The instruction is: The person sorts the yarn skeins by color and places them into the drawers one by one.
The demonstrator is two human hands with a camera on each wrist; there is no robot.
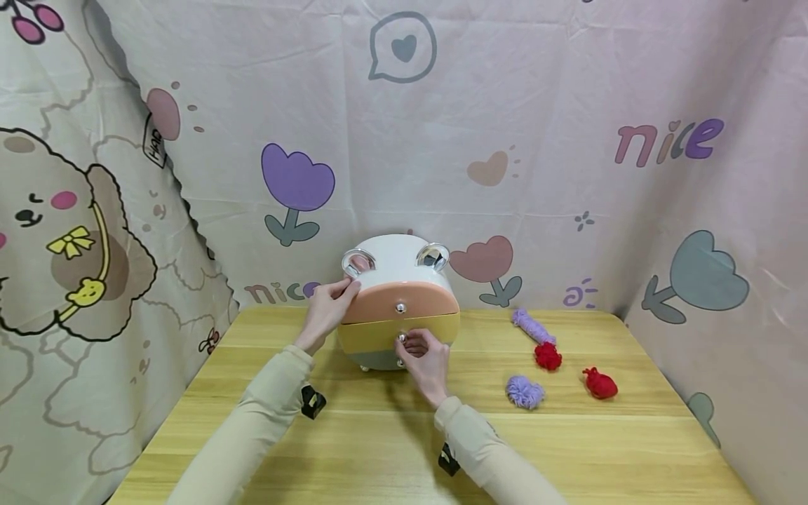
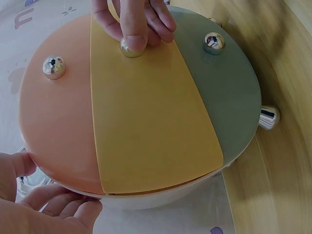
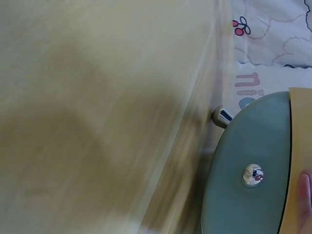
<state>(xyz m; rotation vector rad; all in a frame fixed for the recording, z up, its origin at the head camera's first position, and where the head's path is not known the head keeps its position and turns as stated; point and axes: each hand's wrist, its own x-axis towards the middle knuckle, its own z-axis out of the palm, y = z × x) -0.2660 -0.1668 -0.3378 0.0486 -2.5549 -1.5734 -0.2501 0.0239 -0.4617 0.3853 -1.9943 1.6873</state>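
Note:
A small rounded drawer cabinet with a white body and two silvery ears stands at the table's back. Its front has a pink top drawer, a yellow middle drawer and a green bottom drawer, each with a shiny knob. The yellow drawer sits slightly forward of the others. My right hand pinches the yellow drawer's knob between thumb and fingers. My left hand holds the cabinet's left side near the ear, fingers bent against its edge. In the right wrist view, only a bit of a finger shows.
Right of the cabinet lie a purple yarn bundle, a red yarn ball, a purple yarn ball and a red bundle. The wooden table meets a printed curtain behind and at both sides.

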